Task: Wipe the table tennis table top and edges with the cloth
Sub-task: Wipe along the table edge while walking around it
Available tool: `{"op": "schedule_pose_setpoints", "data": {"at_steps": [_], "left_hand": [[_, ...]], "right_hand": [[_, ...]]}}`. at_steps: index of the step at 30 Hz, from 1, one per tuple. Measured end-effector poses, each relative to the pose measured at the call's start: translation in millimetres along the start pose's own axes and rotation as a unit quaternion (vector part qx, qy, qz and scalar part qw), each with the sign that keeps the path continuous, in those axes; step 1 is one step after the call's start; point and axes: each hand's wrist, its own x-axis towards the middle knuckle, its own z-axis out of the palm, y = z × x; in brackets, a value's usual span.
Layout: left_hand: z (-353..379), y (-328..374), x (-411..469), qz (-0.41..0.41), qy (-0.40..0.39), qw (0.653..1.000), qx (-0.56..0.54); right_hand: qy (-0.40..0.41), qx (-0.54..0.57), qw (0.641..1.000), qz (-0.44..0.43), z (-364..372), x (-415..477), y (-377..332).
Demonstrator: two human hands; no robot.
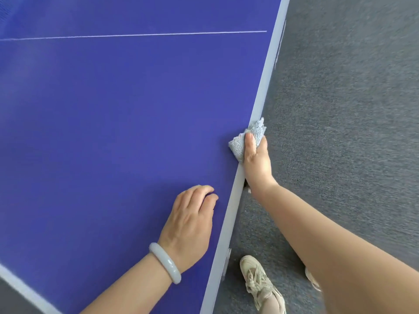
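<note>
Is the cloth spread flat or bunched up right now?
Bunched. The cloth is a crumpled wad on the table edge, gripped by the right hand, with folds sticking out above it.

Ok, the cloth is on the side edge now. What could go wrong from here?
1. The cloth is bunched in the right hand, so it may skip parts of the pale edge.
2. The bracelet by the left hand sits close to the blue table top and could scrape it if that hand slides.
3. The shoe stands near the fitting under the edge; a step forward might catch it.
</note>
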Motion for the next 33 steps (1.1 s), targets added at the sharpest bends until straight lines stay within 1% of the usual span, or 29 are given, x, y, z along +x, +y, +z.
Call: {"op": "schedule_pose_setpoints", "data": {"at_steps": [2, 5, 7, 10, 14, 16, 18, 21, 23, 25, 27, 30, 31, 33], "left_hand": [[-4.9, 0.1, 39.5, -0.016, 0.03, 0.999, -0.012], [-7.0, 1.0, 102.6, -0.07, 0.058, 0.995, -0.045], [-5.2, -1.5, 138.8, -0.104, 0.052, 0.991, -0.063], [3.0, -8.1, 173.2, -0.148, 0.026, 0.987, -0.057], [12.6, -10.9, 178.9, -0.166, 0.032, 0.983, -0.067], [14.9, -10.4, 179.2, -0.174, 0.044, 0.981, -0.076], [15.7, -10.1, 179.4, -0.186, 0.048, 0.978, -0.079], [14.7, -8.0, 178.3, -0.187, 0.049, 0.978, -0.076], [14.8, -7.8, 177.6, -0.192, 0.053, 0.977, -0.078], [15.1, -7.3, 177.1, -0.199, 0.054, 0.976, -0.076], [14.7, -6.7, 178.4, -0.201, 0.051, 0.975, -0.076], [14.1, -6.6, 180.6, -0.21, 0.048, 0.973, -0.084], [13.7, -6.6, 180.8, -0.211, 0.047, 0.973, -0.083], [13.3, -6.4, 179.8, -0.205, 0.042, 0.975, -0.076]], "right_hand": [[0.0, 0.014, 1.0, 0.007, -0.8, 1.0, -1.9], [-0.007, 0.02, 1.0, 0.01, -2.9, 2.3, -2.6], [-0.015, 0.038, 0.999, 0.02, -2.9, 3.2, -1.3], [-0.028, 0.068, 0.997, 0.036, -2.9, 7.0, 1.6], [-0.048, 0.06, 0.997, 0.016, -3.5, 4.6, 6.7], [-0.049, 0.071, 0.996, 0.023, -3.3, 13.5, 1.3], [-0.029, 0.11, 0.992, 0.049, -3.4, 46.2, -17.7], [0.002, 0.064, 0.997, 0.052, -15.1, 120.3, -61.3], [0.011, 0.063, 0.997, 0.038, -21.3, 147.5, -80.3], [0.013, 0.067, 0.997, 0.024, -17.4, 135.9, -74.0], [0.022, 0.07, 0.997, 0.022, -10.2, 93.7, -52.0], [-0.008, 0.083, 0.996, 0.02, -6.0, 40.3, -27.5], [-0.018, 0.095, 0.995, 0.028, -7.2, 41.9, -28.9], [-0.009, 0.107, 0.994, 0.038, -9.5, 65.6, -41.1]]}}
